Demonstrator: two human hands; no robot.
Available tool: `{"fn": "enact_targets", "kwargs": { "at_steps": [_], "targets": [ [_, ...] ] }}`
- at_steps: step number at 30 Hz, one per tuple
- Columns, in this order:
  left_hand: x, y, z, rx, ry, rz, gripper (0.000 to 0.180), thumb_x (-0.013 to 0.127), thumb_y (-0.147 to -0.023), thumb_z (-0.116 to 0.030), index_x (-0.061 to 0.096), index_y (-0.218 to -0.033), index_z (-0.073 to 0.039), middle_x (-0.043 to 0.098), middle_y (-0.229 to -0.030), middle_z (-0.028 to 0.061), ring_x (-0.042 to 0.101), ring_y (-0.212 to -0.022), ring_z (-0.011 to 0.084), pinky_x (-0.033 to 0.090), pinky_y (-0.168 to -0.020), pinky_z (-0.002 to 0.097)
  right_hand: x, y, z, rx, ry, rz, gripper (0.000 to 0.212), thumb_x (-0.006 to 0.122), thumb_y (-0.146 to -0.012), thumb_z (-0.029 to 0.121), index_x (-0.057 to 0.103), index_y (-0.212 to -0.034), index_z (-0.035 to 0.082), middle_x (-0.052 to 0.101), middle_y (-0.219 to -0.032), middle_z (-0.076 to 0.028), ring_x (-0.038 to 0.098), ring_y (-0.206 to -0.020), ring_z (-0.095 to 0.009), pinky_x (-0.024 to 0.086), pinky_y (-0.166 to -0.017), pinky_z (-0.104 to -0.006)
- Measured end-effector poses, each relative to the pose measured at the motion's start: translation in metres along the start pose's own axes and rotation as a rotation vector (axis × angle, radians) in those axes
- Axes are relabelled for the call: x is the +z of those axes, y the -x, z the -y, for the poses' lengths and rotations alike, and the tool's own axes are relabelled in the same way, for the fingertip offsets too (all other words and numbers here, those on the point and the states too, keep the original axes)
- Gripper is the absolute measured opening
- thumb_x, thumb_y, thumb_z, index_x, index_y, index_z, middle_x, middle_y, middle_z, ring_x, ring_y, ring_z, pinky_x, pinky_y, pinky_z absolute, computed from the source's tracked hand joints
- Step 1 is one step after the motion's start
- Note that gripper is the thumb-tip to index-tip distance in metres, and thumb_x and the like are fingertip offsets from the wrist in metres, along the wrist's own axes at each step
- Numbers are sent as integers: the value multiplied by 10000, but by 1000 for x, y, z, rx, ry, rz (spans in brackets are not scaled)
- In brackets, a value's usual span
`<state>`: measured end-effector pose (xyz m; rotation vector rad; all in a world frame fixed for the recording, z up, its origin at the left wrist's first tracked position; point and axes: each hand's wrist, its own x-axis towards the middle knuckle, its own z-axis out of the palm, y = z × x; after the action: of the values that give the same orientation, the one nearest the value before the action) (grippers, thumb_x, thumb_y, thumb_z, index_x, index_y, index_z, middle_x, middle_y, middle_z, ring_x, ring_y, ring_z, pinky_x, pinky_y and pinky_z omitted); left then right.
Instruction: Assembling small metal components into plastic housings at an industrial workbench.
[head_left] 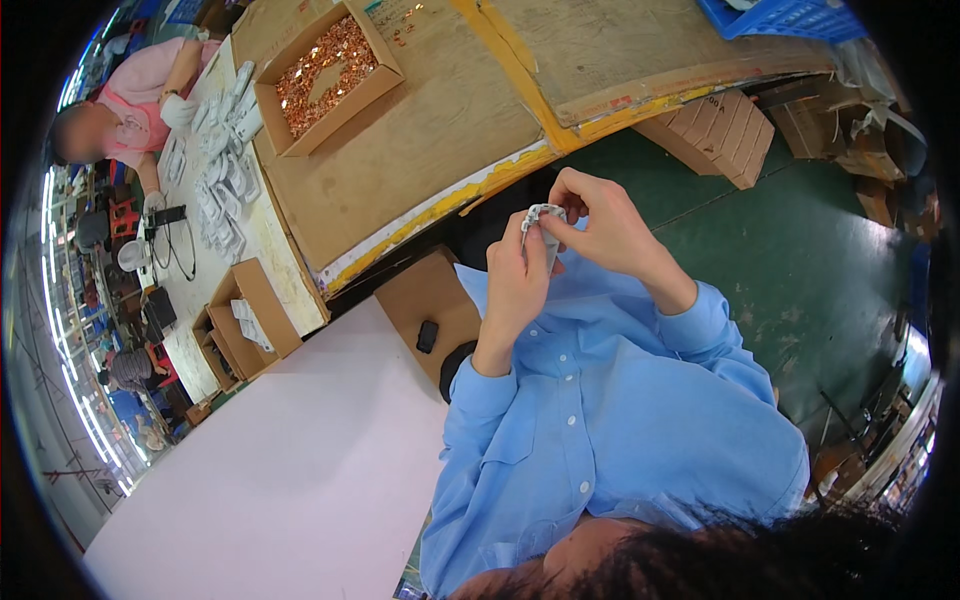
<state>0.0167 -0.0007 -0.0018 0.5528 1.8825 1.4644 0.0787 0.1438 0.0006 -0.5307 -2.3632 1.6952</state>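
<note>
Both my hands meet in front of my chest around a small white plastic part (546, 213), whose upper rim looks uneven with darker spots. My left hand (519, 285) is closed around its lower side, with the thumb pressed on the front. My right hand (607, 228) pinches at its upper edge, thumb and forefinger close together. Whether a smaller piece sits between those right fingertips is too small to tell. Beyond them, on the brown-covered workbench (430, 130), an open cardboard box (350, 112) holds many small copper-coloured metal pieces (322, 70).
White plastic housings (222, 190) lie piled on the left table, where a co-worker in pink (140, 100) sits. A partitioned carton (262, 315) stands nearer. A blue crate (790, 22) is at the back right, and a cardboard box (710, 135) is below the bench edge.
</note>
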Motion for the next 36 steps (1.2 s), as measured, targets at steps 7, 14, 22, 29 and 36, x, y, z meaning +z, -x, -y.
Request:
{"fn": "enact_targets", "kwargs": {
  "at_steps": [7,14,22,29,36],
  "targets": [
    [1,1,-2,-29,-30,7,230,392,-989,-119,566,-1048,19,659,-731,103,649,-578,165,513,-537,274,0,0,1,-12,70,11,191,686,-772,111,522,-792,16,534,-657,-78,515,-586,-171,429,-545,-295],
    [0,1,1,5,-53,-4,218,398,-985,-113,563,-1044,18,653,-725,97,643,-571,158,509,-526,272,5,4,-2,-4,85,10,203,670,-769,158,522,-815,27,565,-702,-108,573,-633,-261,436,-559,-366],
    [-3,0,9,-37,46,33,229,414,-992,-141,565,-1091,0,638,-759,65,607,-583,107,488,-534,233,3,3,0,11,-24,30,180,666,-769,99,525,-847,21,567,-726,-98,569,-640,-225,453,-580,-335],
    [-3,0,10,-42,46,30,210,438,-968,-117,563,-1080,9,645,-751,81,651,-612,137,509,-558,256,1,0,-3,31,-73,55,187,674,-762,98,526,-843,18,565,-703,-98,566,-626,-215,452,-572,-327],
    [-2,5,13,-20,6,20,206,428,-965,-94,558,-1085,11,645,-727,88,651,-607,142,504,-554,263,4,4,-10,-14,-53,80,187,682,-777,74,513,-841,30,541,-692,-59,536,-622,-143,443,-557,-276]
  ]
}}
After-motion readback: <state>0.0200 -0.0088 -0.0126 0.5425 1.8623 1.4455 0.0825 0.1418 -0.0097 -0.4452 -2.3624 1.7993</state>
